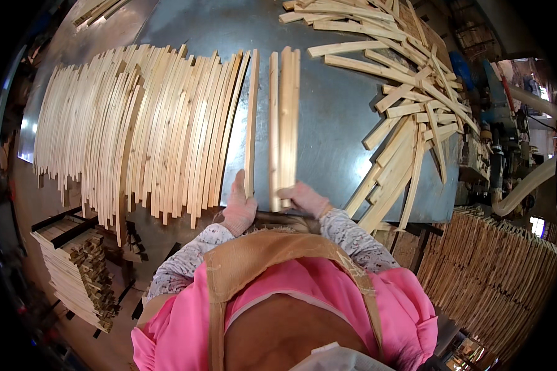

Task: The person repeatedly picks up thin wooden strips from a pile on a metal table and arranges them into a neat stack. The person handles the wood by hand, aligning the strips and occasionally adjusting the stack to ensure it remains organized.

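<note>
At the near edge of the metal table [331, 154], my left hand [239, 209] is closed round the near end of a single wooden strip [252, 117]. My right hand [306, 199] grips the near ends of a few wooden strips [288, 117] lying side by side, slightly blurred. Just left of these, another narrow strip [274, 123] runs parallel, and I cannot tell whether the right fingers touch it. To the left of my left hand lies a wide row of wooden strips [148, 130], close together with uneven ends.
A loose, crisscrossed heap of strips [408, 105] covers the table's right side. Below the table stand a stack of wood [74, 272] at left and a large stack [489, 278] at right. Machinery with a pale hose [526, 185] is at far right.
</note>
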`<state>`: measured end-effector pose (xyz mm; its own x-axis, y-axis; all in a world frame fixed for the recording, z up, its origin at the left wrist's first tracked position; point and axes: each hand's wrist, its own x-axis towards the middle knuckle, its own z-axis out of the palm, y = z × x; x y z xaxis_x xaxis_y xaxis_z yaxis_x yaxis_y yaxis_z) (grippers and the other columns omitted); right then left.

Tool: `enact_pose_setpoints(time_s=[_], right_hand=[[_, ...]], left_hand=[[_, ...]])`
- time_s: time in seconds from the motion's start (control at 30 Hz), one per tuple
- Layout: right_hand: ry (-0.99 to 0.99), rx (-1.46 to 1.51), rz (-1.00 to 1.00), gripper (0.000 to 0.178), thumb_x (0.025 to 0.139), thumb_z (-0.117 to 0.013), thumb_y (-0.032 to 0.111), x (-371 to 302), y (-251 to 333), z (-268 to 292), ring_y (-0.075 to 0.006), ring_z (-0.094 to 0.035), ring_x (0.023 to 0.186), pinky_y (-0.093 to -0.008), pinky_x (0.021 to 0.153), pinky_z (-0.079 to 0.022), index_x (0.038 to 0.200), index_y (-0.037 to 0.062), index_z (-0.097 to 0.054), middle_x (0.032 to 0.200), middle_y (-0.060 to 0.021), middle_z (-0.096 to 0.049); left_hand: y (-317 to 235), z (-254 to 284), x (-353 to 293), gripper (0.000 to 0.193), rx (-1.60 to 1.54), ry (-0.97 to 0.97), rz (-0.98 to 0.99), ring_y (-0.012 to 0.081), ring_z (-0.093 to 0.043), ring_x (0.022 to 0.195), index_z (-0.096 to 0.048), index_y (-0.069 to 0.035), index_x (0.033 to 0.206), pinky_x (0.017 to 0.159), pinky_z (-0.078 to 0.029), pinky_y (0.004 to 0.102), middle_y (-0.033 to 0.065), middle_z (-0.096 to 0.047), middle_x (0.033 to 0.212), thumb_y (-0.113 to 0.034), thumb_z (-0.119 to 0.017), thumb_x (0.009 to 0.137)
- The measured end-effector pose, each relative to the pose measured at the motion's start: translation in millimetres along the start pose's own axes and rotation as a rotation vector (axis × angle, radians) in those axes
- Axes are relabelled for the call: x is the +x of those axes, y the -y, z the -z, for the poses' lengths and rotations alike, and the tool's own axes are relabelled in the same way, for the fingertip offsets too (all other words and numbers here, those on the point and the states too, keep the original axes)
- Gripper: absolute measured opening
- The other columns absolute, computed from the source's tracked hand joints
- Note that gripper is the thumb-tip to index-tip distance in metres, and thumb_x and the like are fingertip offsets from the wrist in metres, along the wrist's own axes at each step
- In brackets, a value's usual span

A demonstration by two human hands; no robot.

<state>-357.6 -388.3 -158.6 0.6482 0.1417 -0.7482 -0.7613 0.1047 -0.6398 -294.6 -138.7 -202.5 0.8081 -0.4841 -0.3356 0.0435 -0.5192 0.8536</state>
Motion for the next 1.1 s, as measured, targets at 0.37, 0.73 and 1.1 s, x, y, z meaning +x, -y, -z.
enact_pose_setpoints(time_s=[0.37, 0.73, 1.1], right_hand=[[0.172, -1.243, 0.328, 0.045, 0.095, -0.061, 0.046, 61, 18, -93, -0.0401, -0.076, 0.106, -0.0491, 0.093, -0.059, 0.109, 0.0094, -0.083, 0.112, -0.0226, -0.079], [-1.601, -0.843, 0.065, 0.049, 0.091, -0.066, 0.021, -145, -99, 336, -0.0443, -0.065, 0.119, -0.0514, 0.108, -0.05, 0.134, -0.0012, -0.066, 0.126, -0.0249, -0.071], [-1.498, -0.518, -0.005, 0.054, 0.083, -0.08, 0.015, -235, -188, 363, -0.042, -0.066, 0.101, -0.0511, 0.087, -0.055, 0.134, 0.0082, -0.065, 0.102, -0.016, -0.068]], left_hand=[[-55, 46, 6, 0.072, 0.716, -0.143, -0.347, 0.043, -0.042, 0.152, -0.055, -0.007, 0.156, 0.129, -0.029, 0.0556, 0.0237, -0.051, 0.16, -0.052, -0.06, 0.1], [-125, -17, 83, 0.074, 0.825, -0.063, -0.242, 0.045, -0.041, 0.151, -0.052, 0.001, 0.152, 0.128, -0.031, 0.0531, 0.0265, -0.046, 0.161, -0.03, -0.078, 0.09], [-324, -223, 409, 0.101, 1.093, -0.001, -0.363, 0.0452, -0.028, 0.159, -0.042, -0.016, 0.161, 0.131, -0.022, 0.0541, 0.0228, -0.033, 0.172, -0.055, -0.084, 0.078]])
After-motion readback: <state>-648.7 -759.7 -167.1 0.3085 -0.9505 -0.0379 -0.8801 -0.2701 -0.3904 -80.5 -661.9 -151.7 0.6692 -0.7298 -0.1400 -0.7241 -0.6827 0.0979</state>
